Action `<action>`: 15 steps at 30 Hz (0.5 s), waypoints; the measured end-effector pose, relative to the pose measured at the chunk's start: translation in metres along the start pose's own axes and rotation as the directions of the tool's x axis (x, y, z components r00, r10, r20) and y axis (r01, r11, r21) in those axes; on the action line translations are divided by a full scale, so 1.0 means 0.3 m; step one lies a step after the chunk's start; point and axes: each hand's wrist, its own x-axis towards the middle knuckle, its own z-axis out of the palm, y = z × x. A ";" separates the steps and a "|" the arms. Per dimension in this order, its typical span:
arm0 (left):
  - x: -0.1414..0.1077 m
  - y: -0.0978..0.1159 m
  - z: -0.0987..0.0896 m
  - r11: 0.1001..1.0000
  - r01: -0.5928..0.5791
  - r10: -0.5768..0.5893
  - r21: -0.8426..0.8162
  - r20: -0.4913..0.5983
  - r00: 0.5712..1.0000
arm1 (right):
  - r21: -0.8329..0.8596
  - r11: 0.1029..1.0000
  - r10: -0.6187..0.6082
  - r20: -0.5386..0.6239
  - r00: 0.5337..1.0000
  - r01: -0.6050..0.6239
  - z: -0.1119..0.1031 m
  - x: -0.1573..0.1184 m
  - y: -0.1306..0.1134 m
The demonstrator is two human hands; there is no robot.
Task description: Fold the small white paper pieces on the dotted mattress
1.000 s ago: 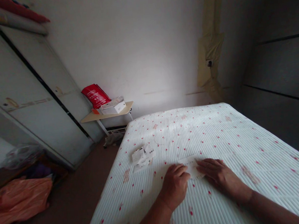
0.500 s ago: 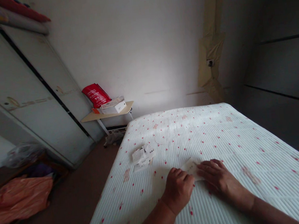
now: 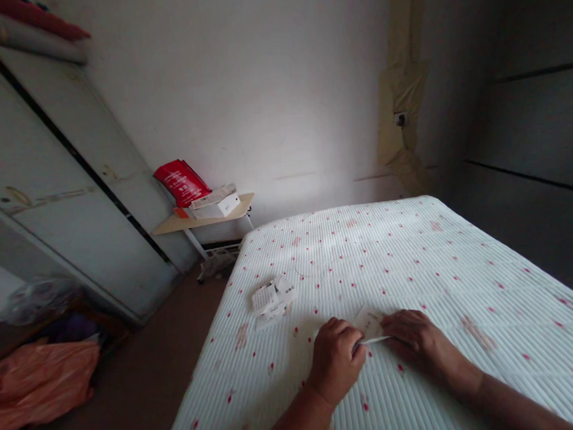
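A small white piece of printed paper (image 3: 369,321) is held just above or on the white quilted bed cover (image 3: 423,397); the exact gap cannot be told. My left hand (image 3: 337,352), fingers curled, grips its left side. At its right side, my right hand (image 3: 422,338) pinches the edge with bent fingers. The near edge of the paper shows as a thin bright line, slightly raised between the hands. Part of the sheet is hidden by my fingers. Left of and beyond my left hand lies a loose pile of printed papers (image 3: 272,300).
A small table (image 3: 167,225) beyond the bed's far left corner bears a red bag (image 3: 182,182) and a white box (image 3: 218,206). Pale cabinets (image 3: 51,162) line the left side. An orange plastic bag (image 3: 40,380) lies at lower left. A wall socket (image 3: 400,119) is behind the bed.
My left hand has shifted slightly left and the gap between the hands has widened. More of the paper shows, its near edge now tilted up. The paper pile stays put.
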 end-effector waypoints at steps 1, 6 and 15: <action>0.000 -0.003 -0.003 1.000 0.016 -0.016 -0.014 0.001 1.000 | 0.016 1.000 0.015 0.005 1.000 -0.015 -0.002 0.002 -0.001; 0.008 -0.004 -0.004 0.990 0.124 -0.124 -0.068 0.004 0.992 | 0.011 0.988 0.157 -0.031 0.987 -0.157 0.007 0.024 0.002; 0.006 -0.017 0.029 0.988 0.155 -0.155 -0.018 -0.019 0.988 | -0.280 0.903 0.314 -0.084 0.946 -0.325 0.027 0.057 -0.027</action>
